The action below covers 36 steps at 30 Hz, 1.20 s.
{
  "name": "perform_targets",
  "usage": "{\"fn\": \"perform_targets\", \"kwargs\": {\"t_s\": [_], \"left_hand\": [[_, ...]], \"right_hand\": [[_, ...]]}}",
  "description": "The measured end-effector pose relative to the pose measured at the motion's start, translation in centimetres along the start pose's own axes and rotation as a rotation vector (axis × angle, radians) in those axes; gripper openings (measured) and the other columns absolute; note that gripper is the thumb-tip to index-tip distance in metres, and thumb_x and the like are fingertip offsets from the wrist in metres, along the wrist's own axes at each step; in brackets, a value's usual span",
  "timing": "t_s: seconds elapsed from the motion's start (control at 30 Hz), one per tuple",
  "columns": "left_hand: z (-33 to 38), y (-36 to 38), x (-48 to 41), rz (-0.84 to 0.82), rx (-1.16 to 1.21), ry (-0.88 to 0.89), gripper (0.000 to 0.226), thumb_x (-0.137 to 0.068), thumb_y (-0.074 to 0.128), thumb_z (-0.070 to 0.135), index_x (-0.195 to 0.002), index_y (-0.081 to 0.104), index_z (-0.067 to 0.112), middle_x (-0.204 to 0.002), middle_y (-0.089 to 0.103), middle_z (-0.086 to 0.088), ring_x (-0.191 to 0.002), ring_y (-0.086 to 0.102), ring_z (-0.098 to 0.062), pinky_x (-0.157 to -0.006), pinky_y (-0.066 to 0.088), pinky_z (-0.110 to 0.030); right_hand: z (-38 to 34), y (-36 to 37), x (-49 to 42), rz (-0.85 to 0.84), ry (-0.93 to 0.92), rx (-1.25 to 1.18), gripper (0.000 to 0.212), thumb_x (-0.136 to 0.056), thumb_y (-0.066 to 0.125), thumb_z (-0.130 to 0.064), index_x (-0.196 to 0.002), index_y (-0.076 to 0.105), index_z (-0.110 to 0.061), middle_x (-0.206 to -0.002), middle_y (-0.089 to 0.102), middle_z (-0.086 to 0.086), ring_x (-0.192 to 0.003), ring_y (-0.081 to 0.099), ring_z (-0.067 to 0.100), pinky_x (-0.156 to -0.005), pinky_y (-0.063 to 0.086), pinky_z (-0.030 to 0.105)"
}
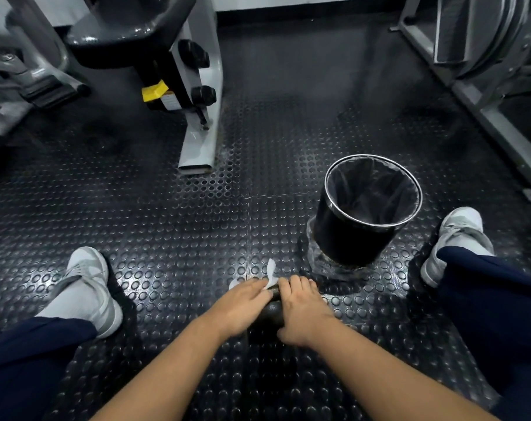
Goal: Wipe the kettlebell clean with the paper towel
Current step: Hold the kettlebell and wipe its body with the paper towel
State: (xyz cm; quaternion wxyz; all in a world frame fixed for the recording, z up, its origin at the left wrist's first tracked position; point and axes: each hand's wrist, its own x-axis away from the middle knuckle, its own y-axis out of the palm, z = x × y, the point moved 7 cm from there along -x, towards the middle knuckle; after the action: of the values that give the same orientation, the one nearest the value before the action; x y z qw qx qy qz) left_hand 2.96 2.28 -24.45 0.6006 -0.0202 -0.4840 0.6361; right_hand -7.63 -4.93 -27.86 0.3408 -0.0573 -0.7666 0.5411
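Kettlebell (269, 315), dark and largely hidden beneath both hands, is seen on the studded rubber floor (167, 223) between the spread legs. It is gripped by the right hand (305, 311), whose fingers (297, 284) are curled over its far side. The white paper towel (270, 272) is pressed onto its top by the left hand (243, 305), whose fingers (255, 292) are laid nearly straight over it, with corners of the towel left showing beyond them. A lined black bin (343, 235) is placed just beyond, to the right.
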Motion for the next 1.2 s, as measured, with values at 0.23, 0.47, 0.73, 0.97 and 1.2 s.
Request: {"fn": "perform_targets", "kwargs": {"t_s": [0.23,0.47,0.73,0.97,1.2], "left_hand": [[-0.1,0.5,-0.6,-0.033,-0.018,-0.070,0.062,-0.098,0.031,0.072,-0.125,0.061,0.025,-0.133,0.060,0.005,-0.124,0.054,-0.015,-0.112,0.041,-0.035],[-1.5,0.4,-0.8,-0.008,-0.060,-0.059,0.082,-0.100,0.027,0.076,-0.162,0.036,0.024,-0.168,0.036,0.002,-0.154,0.030,-0.014,-0.125,0.023,-0.035],[0.4,0.9,-0.7,-0.013,-0.007,0.035,0.077,-0.102,0.025,0.073,-0.159,0.042,0.026,-0.164,0.041,0.006,-0.152,0.032,-0.011,-0.124,0.024,-0.033],[-2.1,-0.5,-0.3,-0.023,-0.046,-0.087,0.086,-0.097,0.023,0.083,-0.158,0.043,0.026,-0.163,0.044,0.001,-0.148,0.041,-0.019,-0.118,0.033,-0.036],[-1.3,0.1,0.0,-0.019,0.058,-0.022,0.083,-0.095,0.024,0.085,-0.151,0.053,0.032,-0.156,0.051,0.008,-0.140,0.048,-0.013,-0.118,0.034,-0.033]], "right_hand": [[0.1,0.1,0.0,-0.002,0.005,-0.016,0.110,-0.080,0.073,-0.048,-0.160,0.008,-0.010,-0.143,0.027,0.010,-0.139,0.027,0.031,-0.128,0.011,0.051],[-0.1,0.0,0.0,-0.003,0.006,-0.001,0.111,-0.081,0.073,-0.049,-0.160,0.006,-0.009,-0.146,0.027,0.012,-0.140,0.028,0.033,-0.128,0.012,0.052],[-0.1,0.2,-0.1,-0.029,0.028,0.021,0.108,-0.082,0.071,-0.050,-0.159,0.007,-0.010,-0.138,0.029,0.010,-0.135,0.029,0.032,-0.127,0.014,0.051],[0.1,0.1,0.0,-0.005,0.018,0.024,0.113,-0.081,0.071,-0.050,-0.162,0.004,-0.008,-0.146,0.027,0.013,-0.140,0.027,0.033,-0.128,0.012,0.051],[0.5,0.5,0.7,-0.028,0.034,0.020,0.113,-0.082,0.071,-0.051,-0.162,0.003,-0.010,-0.147,0.026,0.011,-0.141,0.026,0.033,-0.128,0.014,0.050]]}}
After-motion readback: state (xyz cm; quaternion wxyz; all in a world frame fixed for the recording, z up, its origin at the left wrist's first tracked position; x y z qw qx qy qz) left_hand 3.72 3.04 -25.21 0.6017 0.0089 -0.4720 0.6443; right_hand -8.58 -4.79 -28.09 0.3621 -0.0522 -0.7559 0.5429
